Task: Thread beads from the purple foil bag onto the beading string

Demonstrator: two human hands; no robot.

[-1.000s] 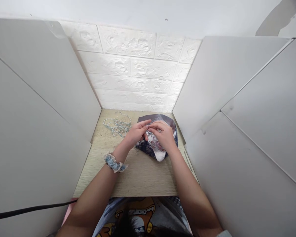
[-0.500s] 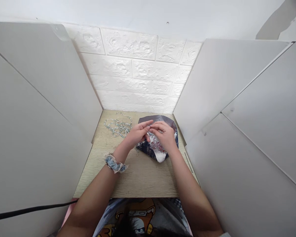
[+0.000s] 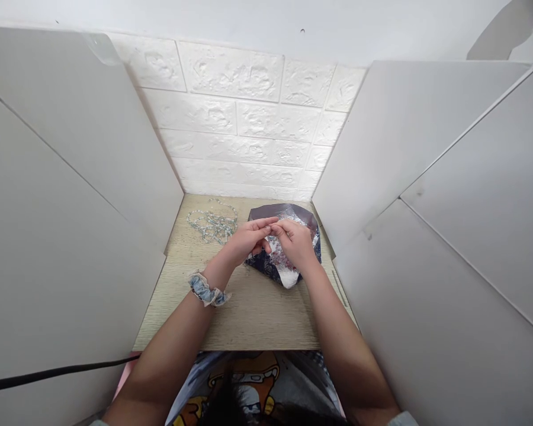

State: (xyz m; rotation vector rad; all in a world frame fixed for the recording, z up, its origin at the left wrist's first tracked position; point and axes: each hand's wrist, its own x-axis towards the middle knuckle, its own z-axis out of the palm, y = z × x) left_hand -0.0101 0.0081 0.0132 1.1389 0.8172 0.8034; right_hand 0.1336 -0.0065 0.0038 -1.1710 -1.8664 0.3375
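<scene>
Over a dark blue patterned container with a grey rim, my two hands meet at the fingertips. Beads in pink, red and clear tones lie in it on a white mesh-like liner. My left hand pinches with thumb and index finger; whatever is between them is too small to make out. My right hand also pinches, its fingertips touching the left ones. To the left of my left hand, a tangle of beaded strands in pale blue, green and white rests on the table.
The light wooden table sits between white panels on the left and right. A white brick-pattern wall closes the back. A black cable runs in from the left near my forearm.
My right fingers have closed in tighter against the left fingertips. The whole view has shifted slightly; the beaded strands and the container stay in place.
</scene>
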